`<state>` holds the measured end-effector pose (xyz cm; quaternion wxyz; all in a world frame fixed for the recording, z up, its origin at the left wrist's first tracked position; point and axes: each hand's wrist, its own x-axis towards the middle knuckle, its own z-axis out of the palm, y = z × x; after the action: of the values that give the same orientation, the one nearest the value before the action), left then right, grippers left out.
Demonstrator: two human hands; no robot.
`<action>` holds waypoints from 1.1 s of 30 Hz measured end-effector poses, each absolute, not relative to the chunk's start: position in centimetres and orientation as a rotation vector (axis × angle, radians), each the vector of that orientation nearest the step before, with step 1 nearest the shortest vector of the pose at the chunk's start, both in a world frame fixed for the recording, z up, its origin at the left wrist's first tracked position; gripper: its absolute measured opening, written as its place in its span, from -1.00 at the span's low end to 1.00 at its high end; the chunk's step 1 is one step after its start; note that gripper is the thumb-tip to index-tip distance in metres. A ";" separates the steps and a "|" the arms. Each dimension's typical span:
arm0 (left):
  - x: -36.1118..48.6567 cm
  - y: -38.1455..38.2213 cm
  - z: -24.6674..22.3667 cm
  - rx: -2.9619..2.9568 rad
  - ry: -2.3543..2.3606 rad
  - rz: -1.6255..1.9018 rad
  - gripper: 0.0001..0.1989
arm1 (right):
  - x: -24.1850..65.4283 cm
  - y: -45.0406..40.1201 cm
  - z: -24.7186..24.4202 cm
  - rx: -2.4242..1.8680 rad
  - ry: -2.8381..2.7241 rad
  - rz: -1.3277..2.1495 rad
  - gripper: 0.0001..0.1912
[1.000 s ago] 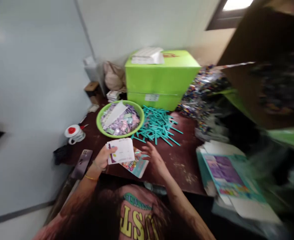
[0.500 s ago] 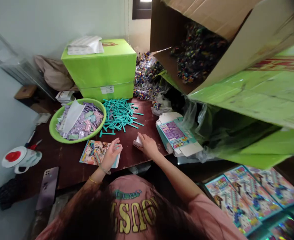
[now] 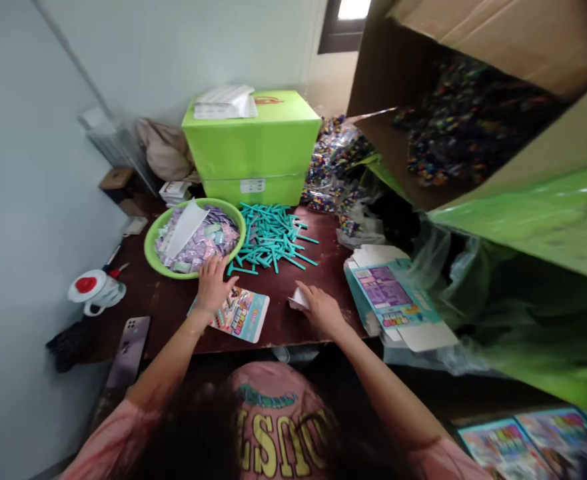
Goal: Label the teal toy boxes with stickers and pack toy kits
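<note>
My left hand [image 3: 213, 287] reaches to the front rim of a green bowl [image 3: 151, 261], fingers stretched and somewhat apart, with nothing visible in them. Small purple, pink and green packets [image 3: 208, 248] fill the bowl, and a white sheet [image 3: 187, 229] lies over them. Partly under my left wrist is a printed card box [image 3: 246, 317], lying flat on the table. My right hand [image 3: 319, 308] pinches a small folded white paper [image 3: 299, 299] close to the tabletop. Behind, between both hands, spreads a pile of teal T-shaped plastic sticks [image 3: 273, 233].
A green carton [image 3: 258, 150] stands at the back. Flattened printed boxes [image 3: 388, 293] are stacked at the right edge, beside plastic bags and a large open carton [image 3: 503, 193] of colourful beads. A lidded mug [image 3: 98, 290] and a phone [image 3: 129, 350] lie left.
My left hand has moved from above the printed box forward and left to the bowl's rim. My right hand still holds the white paper. The camera view has swung left.
</note>
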<state>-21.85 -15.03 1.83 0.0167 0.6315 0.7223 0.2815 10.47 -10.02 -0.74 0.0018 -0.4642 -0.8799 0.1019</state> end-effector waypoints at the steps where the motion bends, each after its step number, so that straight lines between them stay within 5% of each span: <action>1: -23.0 -13.9 1.9 1.996 2.311 0.739 -0.49 | 10.9 -9.5 -0.9 -1.426 -2.730 0.389 -0.24; 4: -25.8 -12.0 1.4 2.004 2.322 0.441 -0.64 | 12.8 -7.4 -1.0 -1.346 -2.487 0.807 -0.20; 9: -28.4 -12.1 0.1 1.899 2.408 0.382 -0.56 | 15.6 -4.7 -1.6 -1.305 -1.694 1.542 -0.03; 16: -34.7 -10.8 1.1 1.751 2.510 0.389 -0.52 | 15.8 -6.0 -7.0 -1.352 -1.343 1.776 -0.41; 21: -38.0 -10.1 3.1 1.729 2.533 0.444 -0.54 | 15.6 -6.1 -8.5 -1.323 -1.309 1.816 -0.41; 25: -33.3 -11.2 2.4 1.821 2.398 0.778 -0.45 | 14.2 -6.2 -7.5 -1.348 -1.185 1.759 -0.34; 28: -25.3 -13.7 0.2 1.679 1.880 1.127 -0.49 | 12.9 -6.5 -6.2 -1.310 -1.063 1.765 -0.30; 33: -12.2 -17.1 -1.8 0.929 1.101 1.149 -0.24 | 9.3 -8.1 -3.6 -1.089 -0.952 1.943 -0.31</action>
<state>-12.21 -17.07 -1.77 0.6049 0.4014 0.4760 0.4965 9.26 -8.06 -3.60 0.3519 -0.4206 -0.3678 0.7510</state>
